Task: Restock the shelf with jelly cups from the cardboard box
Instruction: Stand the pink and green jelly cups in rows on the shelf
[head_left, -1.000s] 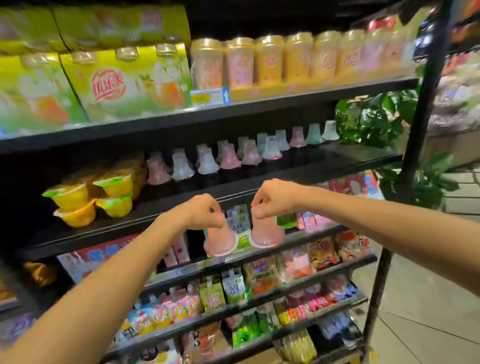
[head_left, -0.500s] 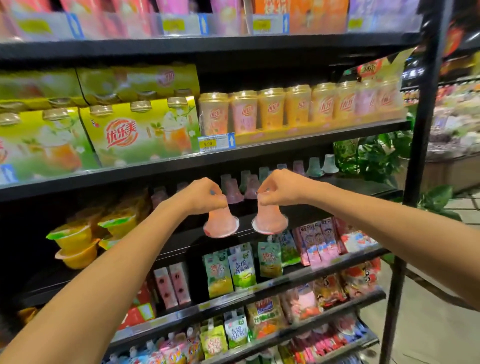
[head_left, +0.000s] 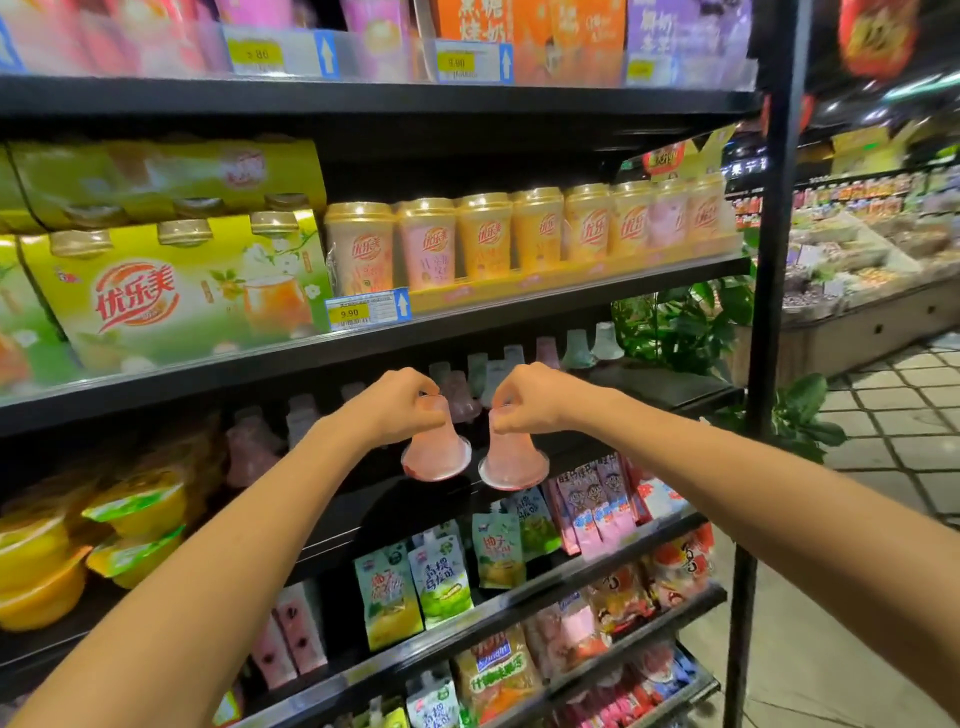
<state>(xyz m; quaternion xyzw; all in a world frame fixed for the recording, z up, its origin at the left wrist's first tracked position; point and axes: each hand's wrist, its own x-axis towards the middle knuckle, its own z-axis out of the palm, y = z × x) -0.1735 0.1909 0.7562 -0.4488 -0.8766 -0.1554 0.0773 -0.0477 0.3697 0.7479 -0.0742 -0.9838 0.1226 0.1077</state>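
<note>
My left hand (head_left: 392, 402) pinches the narrow top of a pink bell-shaped jelly cup (head_left: 435, 454). Beside it my right hand (head_left: 524, 397) pinches the top of a second pink jelly cup (head_left: 513, 462). Both cups hang wide end down, just above the front lip of the black shelf (head_left: 654, 387). A row of pink, white and green jelly cups (head_left: 576, 351) stands along the back of that shelf. The cardboard box is out of view.
Yellow fruit cups (head_left: 135, 512) are stacked at the shelf's left end. Milk-tea cups (head_left: 535, 236) and yellow multipacks (head_left: 176, 291) fill the shelf above. Snack pouches (head_left: 441, 571) line the shelves below. A black upright post (head_left: 769, 312) and green plants (head_left: 685, 322) stand to the right.
Both hands have risen with their jelly cups from the level of the lower snack shelf up to the jelly-cup shelf. The view has tilted upward.
</note>
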